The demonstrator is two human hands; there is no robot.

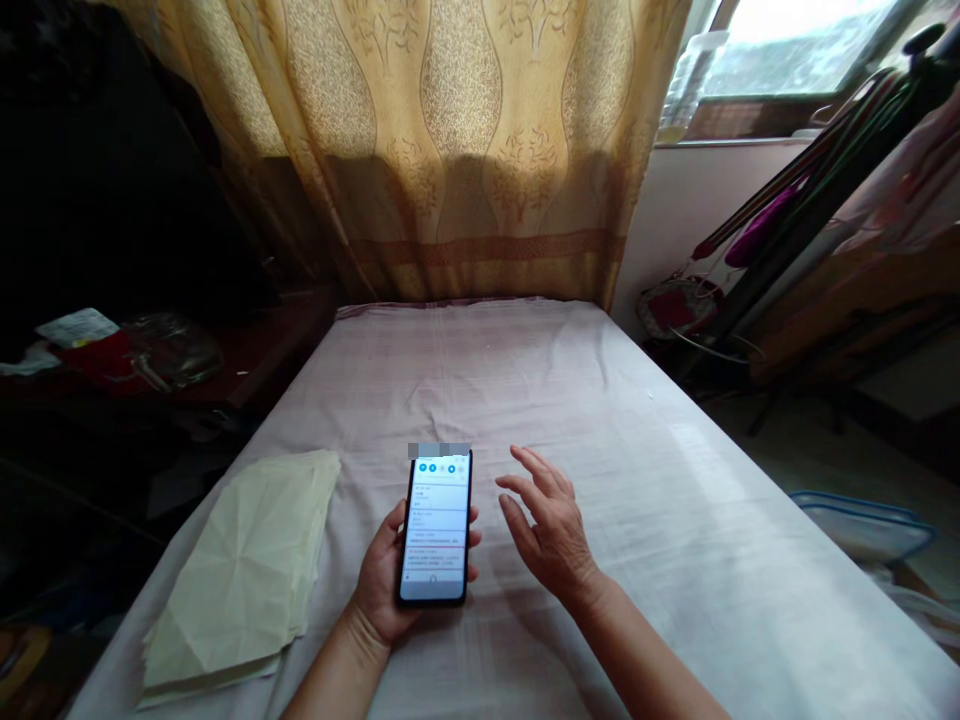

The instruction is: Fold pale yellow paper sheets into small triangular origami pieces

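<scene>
Phone (436, 530) in left hand (381, 585), seemingly palm-backed

Gold-and-tan patterned fabric curtain (461, 90) across far end, upper part lit from behind, lower part in shadow. Brown-framed glass window (802, 55) at upper right, view washed out by daylight. Plain pale wall (675, 200) beneath it. Wrinkled pale-lilac cloth sheet (517, 370) over broad flat surface, sheen on right. Dark reddish-brown tabletop (281, 345) left, deep in gloom. Dim greyish floor (780, 460) right.
</scene>
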